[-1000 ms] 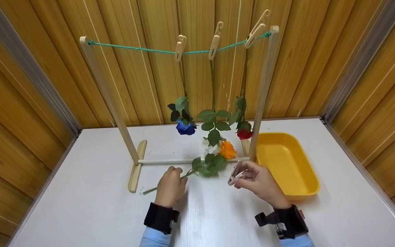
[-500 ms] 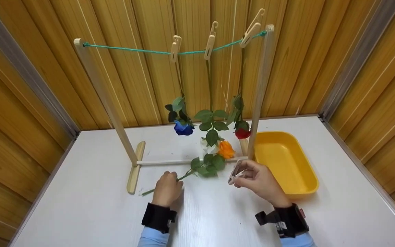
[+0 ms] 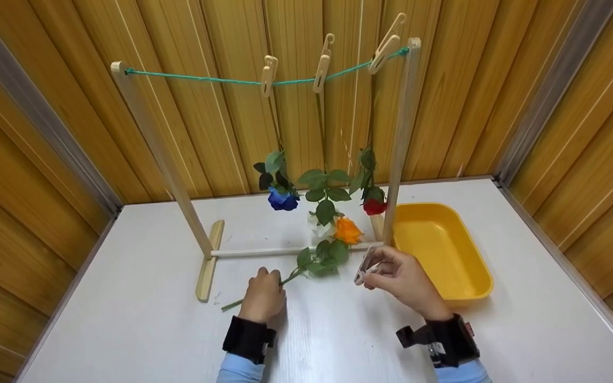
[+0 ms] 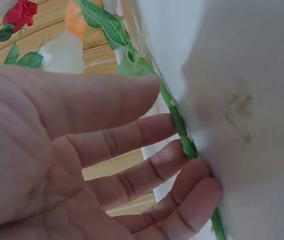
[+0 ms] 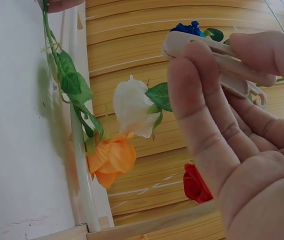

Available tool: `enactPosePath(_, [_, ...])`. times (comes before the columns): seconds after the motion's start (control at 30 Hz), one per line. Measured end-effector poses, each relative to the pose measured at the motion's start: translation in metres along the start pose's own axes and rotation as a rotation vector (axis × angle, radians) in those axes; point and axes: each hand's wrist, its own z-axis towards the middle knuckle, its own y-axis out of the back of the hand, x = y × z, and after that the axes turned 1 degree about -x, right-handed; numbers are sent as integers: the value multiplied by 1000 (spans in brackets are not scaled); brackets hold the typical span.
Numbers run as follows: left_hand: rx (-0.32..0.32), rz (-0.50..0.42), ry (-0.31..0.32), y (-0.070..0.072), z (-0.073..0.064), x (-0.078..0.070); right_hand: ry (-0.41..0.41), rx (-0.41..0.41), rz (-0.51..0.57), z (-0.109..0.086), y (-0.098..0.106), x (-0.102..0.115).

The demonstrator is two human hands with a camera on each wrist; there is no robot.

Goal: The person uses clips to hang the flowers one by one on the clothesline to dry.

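An orange rose (image 3: 348,230) lies slantwise low over the table, its bloom beyond the white crossbar and its stem running toward the front left. My left hand (image 3: 264,295) holds the lower stem (image 4: 179,120), with thumb and fingertips against it just above the tabletop. Between the thumb and fingers of my right hand (image 3: 405,279) is a pale clothespin (image 5: 197,42), held to the right of the rose leaves. Blue (image 3: 283,199), white (image 3: 318,226) and red (image 3: 374,206) roses hang upside down behind, clipped by clothespins to a green line (image 3: 195,78).
A wooden frame carries the line between two posts (image 3: 163,154), joined low by a white crossbar (image 3: 258,252). At the right, beside the frame, stands a yellow tub (image 3: 474,255). Wood-patterned walls (image 3: 221,138) enclose the white table (image 3: 141,319).
My left hand has shifted slightly, and the stem's cut end has swung a little toward the front. The right hand keeps the clothespin in place. The head view has drifted slightly.
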Motion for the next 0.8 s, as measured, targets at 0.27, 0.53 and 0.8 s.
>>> enactPosePath(0.27, [-33, 56, -67, 2, -5, -2, -20, -13, 6, -1, 1, 1])
enactPosePath(0.53, [-18, 97, -63, -3, -6, -1, -52, -23, 4, -1, 1, 1])
enactPosePath(0.8, [-47, 205, -99, -6, -5, -3, -50, -18, -9, -1, 2, 1])
